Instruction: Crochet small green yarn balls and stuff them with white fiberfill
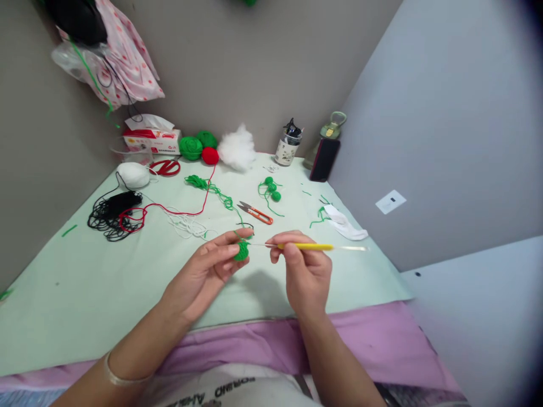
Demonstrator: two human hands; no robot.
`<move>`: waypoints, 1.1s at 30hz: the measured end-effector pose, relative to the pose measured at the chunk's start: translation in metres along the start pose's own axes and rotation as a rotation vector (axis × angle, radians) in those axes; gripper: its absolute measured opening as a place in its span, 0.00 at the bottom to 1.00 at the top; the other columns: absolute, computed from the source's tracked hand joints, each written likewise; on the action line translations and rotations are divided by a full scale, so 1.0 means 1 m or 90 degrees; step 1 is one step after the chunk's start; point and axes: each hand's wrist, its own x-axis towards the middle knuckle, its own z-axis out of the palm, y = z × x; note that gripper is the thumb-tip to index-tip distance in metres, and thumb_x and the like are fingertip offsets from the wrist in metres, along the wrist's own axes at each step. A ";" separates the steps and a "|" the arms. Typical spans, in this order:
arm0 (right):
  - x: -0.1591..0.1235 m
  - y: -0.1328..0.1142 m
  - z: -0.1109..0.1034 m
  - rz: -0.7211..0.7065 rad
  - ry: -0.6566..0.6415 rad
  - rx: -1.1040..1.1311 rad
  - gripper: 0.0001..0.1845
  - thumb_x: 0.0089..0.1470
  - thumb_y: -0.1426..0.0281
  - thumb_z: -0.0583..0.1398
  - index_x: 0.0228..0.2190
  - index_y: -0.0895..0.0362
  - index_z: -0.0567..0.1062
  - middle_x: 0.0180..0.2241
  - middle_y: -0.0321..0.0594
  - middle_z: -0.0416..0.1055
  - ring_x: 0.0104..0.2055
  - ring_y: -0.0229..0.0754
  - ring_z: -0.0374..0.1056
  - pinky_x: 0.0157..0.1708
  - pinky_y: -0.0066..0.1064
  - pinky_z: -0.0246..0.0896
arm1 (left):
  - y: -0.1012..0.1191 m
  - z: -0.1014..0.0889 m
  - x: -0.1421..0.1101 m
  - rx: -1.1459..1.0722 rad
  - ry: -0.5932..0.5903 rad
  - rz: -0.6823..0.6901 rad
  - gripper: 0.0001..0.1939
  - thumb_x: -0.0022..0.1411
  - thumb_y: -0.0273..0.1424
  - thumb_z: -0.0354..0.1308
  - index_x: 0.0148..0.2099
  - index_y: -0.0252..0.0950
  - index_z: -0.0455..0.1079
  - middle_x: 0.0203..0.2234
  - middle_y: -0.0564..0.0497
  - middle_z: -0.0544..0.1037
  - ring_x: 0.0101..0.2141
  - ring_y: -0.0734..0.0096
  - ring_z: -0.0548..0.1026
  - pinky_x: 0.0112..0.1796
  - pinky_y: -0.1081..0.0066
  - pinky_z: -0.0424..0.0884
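Observation:
My left hand (207, 271) pinches a small green crochet piece (241, 251) between thumb and fingers, just above the pale green table (85, 282). My right hand (303, 268) grips a yellow-handled crochet hook (306, 246), held level with its metal tip reaching into the green piece. A green yarn strand (214, 191) runs from the piece back across the table towards the far yarn balls.
Orange thread snips (254, 212) and three small green crochet balls (271, 188) lie just beyond my hands. Black yarn (112, 212), red yarn, a white ball (133, 174), red scissors, green and red balls, stuffing (236, 148), a tissue box, jar and bottle line the back.

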 end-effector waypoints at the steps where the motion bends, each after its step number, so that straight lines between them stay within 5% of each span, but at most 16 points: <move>1: 0.002 0.000 0.000 0.046 -0.006 0.048 0.11 0.67 0.66 0.58 0.37 0.54 0.81 0.33 0.41 0.78 0.28 0.39 0.70 0.28 0.34 0.70 | 0.000 0.000 -0.001 0.030 0.001 0.018 0.16 0.56 0.30 0.70 0.48 0.39 0.83 0.36 0.51 0.78 0.36 0.72 0.73 0.47 0.70 0.70; 8: 0.003 0.002 0.002 0.095 -0.040 0.101 0.09 0.64 0.65 0.62 0.37 0.53 0.82 0.35 0.40 0.79 0.32 0.39 0.71 0.31 0.32 0.68 | -0.003 0.004 -0.006 0.212 -0.024 0.096 0.16 0.62 0.35 0.67 0.53 0.45 0.80 0.39 0.50 0.79 0.45 0.63 0.72 0.49 0.68 0.64; 12: 0.005 0.002 -0.002 0.181 -0.042 0.171 0.13 0.65 0.60 0.60 0.35 0.55 0.79 0.33 0.40 0.78 0.29 0.38 0.71 0.30 0.32 0.68 | -0.002 0.002 -0.007 0.219 -0.008 0.102 0.15 0.59 0.36 0.69 0.50 0.43 0.81 0.37 0.50 0.76 0.41 0.64 0.71 0.45 0.69 0.65; 16: 0.006 -0.003 -0.003 0.163 -0.059 0.157 0.14 0.67 0.60 0.58 0.35 0.55 0.77 0.33 0.40 0.79 0.29 0.38 0.71 0.31 0.33 0.69 | -0.001 0.001 -0.009 0.244 0.010 0.117 0.15 0.59 0.36 0.70 0.49 0.45 0.81 0.34 0.51 0.74 0.40 0.65 0.69 0.42 0.71 0.65; 22: -0.002 -0.012 -0.004 0.018 -0.079 -0.026 0.12 0.69 0.70 0.54 0.40 0.54 0.78 0.38 0.41 0.79 0.33 0.38 0.74 0.36 0.33 0.72 | -0.004 -0.002 -0.009 0.296 0.035 0.159 0.14 0.60 0.34 0.69 0.49 0.48 0.81 0.35 0.53 0.73 0.40 0.67 0.70 0.44 0.71 0.66; 28: -0.009 -0.006 -0.003 -0.259 -0.140 -0.265 0.17 0.65 0.78 0.56 0.51 0.51 0.75 0.41 0.43 0.79 0.41 0.44 0.75 0.38 0.36 0.74 | -0.007 0.003 -0.011 0.401 0.101 0.251 0.17 0.60 0.30 0.69 0.52 0.49 0.81 0.36 0.54 0.74 0.44 0.67 0.71 0.52 0.70 0.63; 33: -0.011 0.006 0.002 -0.394 -0.093 -0.361 0.20 0.61 0.80 0.60 0.52 0.52 0.78 0.45 0.48 0.78 0.46 0.47 0.74 0.39 0.37 0.74 | -0.008 0.006 -0.007 0.114 -0.002 0.054 0.22 0.59 0.36 0.70 0.56 0.42 0.78 0.28 0.55 0.70 0.28 0.77 0.65 0.36 0.75 0.67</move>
